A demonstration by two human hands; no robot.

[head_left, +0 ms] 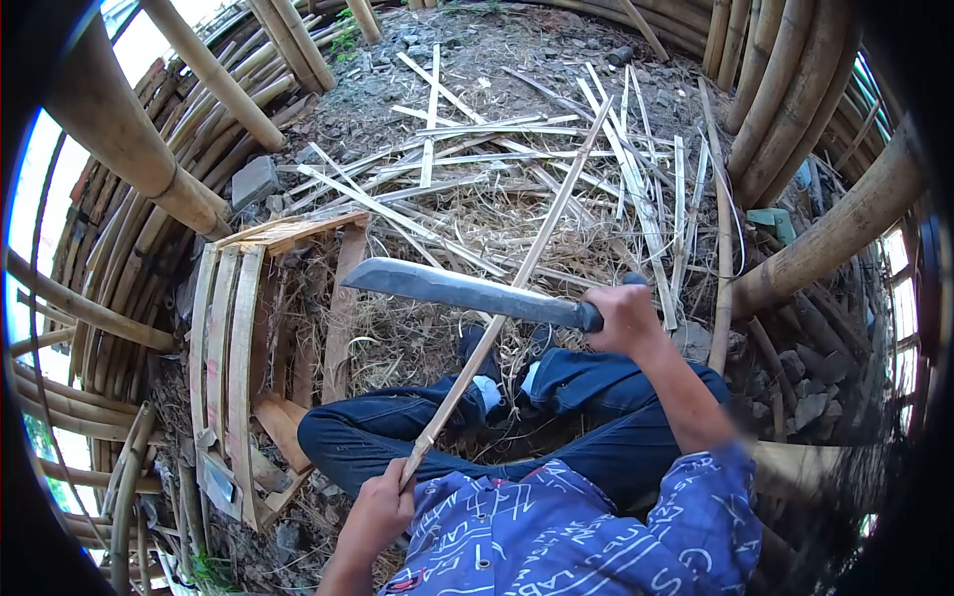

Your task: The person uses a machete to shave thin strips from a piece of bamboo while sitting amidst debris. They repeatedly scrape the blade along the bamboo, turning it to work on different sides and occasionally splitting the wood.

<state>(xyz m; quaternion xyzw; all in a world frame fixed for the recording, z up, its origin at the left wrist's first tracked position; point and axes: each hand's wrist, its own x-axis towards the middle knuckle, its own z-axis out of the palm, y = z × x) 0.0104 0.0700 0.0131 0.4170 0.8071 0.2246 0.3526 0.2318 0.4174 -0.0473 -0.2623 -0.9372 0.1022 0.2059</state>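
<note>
My right hand point(624, 318) is closed round the dark handle of a large machete point(457, 290), whose broad blade points left. The blade lies across a long, thin bamboo strip point(542, 238) at about its middle. My left hand point(382, 505) grips the lower end of that strip near my waist, and the strip slants up and to the right, away from me. Whether the blade's edge bites into the strip I cannot tell. Below the blade are my crossed legs in blue jeans point(397, 422).
Many split bamboo strips point(427, 219) lie on the ground ahead among shavings. A wooden crate point(241, 348) stands at the left, with a grey block point(254, 183) behind it. Thick bamboo poles point(830, 243) rise on both sides. Broken stones point(810, 387) lie at the right.
</note>
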